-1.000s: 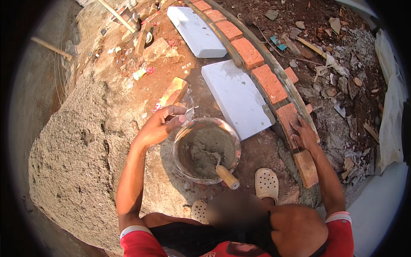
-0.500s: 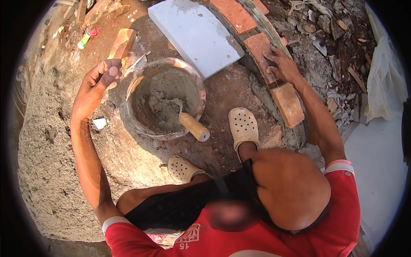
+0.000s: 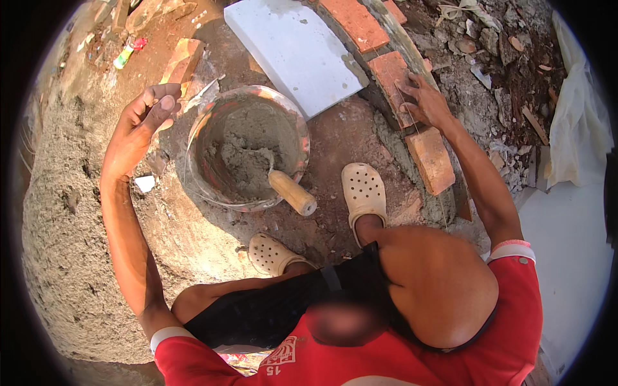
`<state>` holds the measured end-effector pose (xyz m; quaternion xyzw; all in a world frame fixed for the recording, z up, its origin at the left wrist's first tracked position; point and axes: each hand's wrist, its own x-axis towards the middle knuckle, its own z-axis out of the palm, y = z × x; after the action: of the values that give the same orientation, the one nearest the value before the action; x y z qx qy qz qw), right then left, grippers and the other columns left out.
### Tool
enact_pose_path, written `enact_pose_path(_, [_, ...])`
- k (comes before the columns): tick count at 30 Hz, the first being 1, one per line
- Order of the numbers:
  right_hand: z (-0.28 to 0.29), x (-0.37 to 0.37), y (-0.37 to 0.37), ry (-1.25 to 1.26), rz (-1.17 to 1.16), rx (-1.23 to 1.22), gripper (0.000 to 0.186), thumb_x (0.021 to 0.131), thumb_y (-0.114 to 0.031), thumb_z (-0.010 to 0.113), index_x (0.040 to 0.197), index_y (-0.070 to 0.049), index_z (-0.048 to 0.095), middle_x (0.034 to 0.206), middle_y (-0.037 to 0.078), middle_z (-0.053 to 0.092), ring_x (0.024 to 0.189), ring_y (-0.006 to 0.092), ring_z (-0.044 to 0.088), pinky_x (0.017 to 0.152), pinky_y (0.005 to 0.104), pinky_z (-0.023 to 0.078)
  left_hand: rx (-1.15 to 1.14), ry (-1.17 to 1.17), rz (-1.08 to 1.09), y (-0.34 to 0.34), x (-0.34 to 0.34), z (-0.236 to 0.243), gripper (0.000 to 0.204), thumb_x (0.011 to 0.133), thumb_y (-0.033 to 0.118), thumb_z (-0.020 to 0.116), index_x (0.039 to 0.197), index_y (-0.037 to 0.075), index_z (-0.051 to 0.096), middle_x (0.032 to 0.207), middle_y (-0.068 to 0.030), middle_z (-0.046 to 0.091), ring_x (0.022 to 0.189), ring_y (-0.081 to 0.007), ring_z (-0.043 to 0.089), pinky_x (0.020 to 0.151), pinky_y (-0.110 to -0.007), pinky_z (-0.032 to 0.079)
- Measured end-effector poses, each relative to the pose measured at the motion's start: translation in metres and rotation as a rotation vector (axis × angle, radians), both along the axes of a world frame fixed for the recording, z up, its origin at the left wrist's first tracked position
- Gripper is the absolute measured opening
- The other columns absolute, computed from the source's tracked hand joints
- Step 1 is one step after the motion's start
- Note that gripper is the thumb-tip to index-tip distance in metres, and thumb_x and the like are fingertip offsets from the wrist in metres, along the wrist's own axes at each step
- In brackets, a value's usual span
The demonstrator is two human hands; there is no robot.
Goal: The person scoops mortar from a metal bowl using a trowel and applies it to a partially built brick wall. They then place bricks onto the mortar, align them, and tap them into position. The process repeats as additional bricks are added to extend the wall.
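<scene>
My left hand is closed in a pinch left of the bucket; what its fingers hold, if anything, I cannot make out. The bucket contains grey mortar and a trowel with a wooden handle. My right hand rests with fingers apart on a red brick in the curved row, beside a thin string along the bricks. Nearer me lies another brick. A white block lies between bucket and row.
A loose brick and small litter lie at the upper left. A rough cement mound fills the left side. Right of the row are rubble, crumpled plastic sheeting and a pale flat surface. My sandalled feet are below the bucket.
Since a second ago the view has tipped down, shifting the scene upward and showing more of my legs. My left hand has drifted slightly left; my right stays on the brick.
</scene>
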<state>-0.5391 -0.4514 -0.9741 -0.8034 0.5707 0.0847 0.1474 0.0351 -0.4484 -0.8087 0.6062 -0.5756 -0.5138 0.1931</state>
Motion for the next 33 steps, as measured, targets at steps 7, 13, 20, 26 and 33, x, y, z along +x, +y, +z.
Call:
enact_pose_path(7, [-0.013, 0.035, -0.106, -0.172, 0.076, -0.265, 0.049, 0.099, -0.029, 0.067, 0.147, -0.024, 0.058, 0.156, 0.016, 0.048, 0.138, 0.0406, 0.051, 0.113, 0.0468, 0.044, 0.044, -0.031, 0.101, 0.010, 0.007, 0.010, 0.049, 0.100, 0.043, 0.070, 0.131, 0.006, 0.065, 0.109, 0.0022, 0.066, 0.104, -0.0104, 0.059, 0.089, -0.026, 0.045])
enact_pose_path(13, [-0.060, 0.041, -0.173, -0.163, 0.225, -0.179, 0.055, 0.099, -0.023, 0.066, 0.152, -0.025, 0.052, 0.161, 0.022, 0.040, 0.145, 0.0397, 0.044, 0.118, 0.0458, 0.039, 0.023, -0.012, 0.128, 0.021, 0.009, 0.016, 0.048, 0.099, 0.040, 0.072, 0.129, 0.003, 0.065, 0.112, 0.0027, 0.065, 0.102, -0.0082, 0.056, 0.094, -0.028, 0.046])
enact_pose_path(20, [-0.072, 0.049, -0.171, -0.084, 0.172, -0.176, 0.059, 0.096, -0.022, 0.068, 0.152, -0.021, 0.051, 0.161, 0.023, 0.038, 0.143, 0.0423, 0.044, 0.118, 0.0460, 0.039, 0.080, 0.008, 0.136, 0.012, 0.008, 0.011, 0.048, 0.100, 0.038, 0.071, 0.131, 0.003, 0.063, 0.115, 0.0020, 0.065, 0.105, -0.0095, 0.057, 0.096, -0.028, 0.045])
enact_pose_path(26, [-0.061, 0.047, -0.204, -0.088, 0.253, -0.176, 0.051, 0.101, -0.029, 0.062, 0.151, -0.024, 0.053, 0.161, 0.019, 0.041, 0.143, 0.0398, 0.045, 0.117, 0.0490, 0.039, 0.089, -0.016, 0.083, 0.008, 0.008, 0.011, 0.053, 0.101, 0.038, 0.070, 0.136, 0.000, 0.060, 0.129, -0.0048, 0.065, 0.116, -0.0135, 0.059, 0.103, -0.032, 0.045])
enact_pose_path(33, [-0.097, 0.084, -0.257, -0.091, 0.318, -0.333, 0.048, 0.104, -0.029, 0.058, 0.152, -0.025, 0.053, 0.158, 0.016, 0.046, 0.141, 0.0381, 0.045, 0.117, 0.0506, 0.038, 0.138, -0.029, 0.111, 0.014, 0.017, 0.004, 0.057, 0.101, 0.037, 0.069, 0.141, -0.002, 0.056, 0.133, -0.0089, 0.065, 0.118, -0.0178, 0.062, 0.105, -0.034, 0.046])
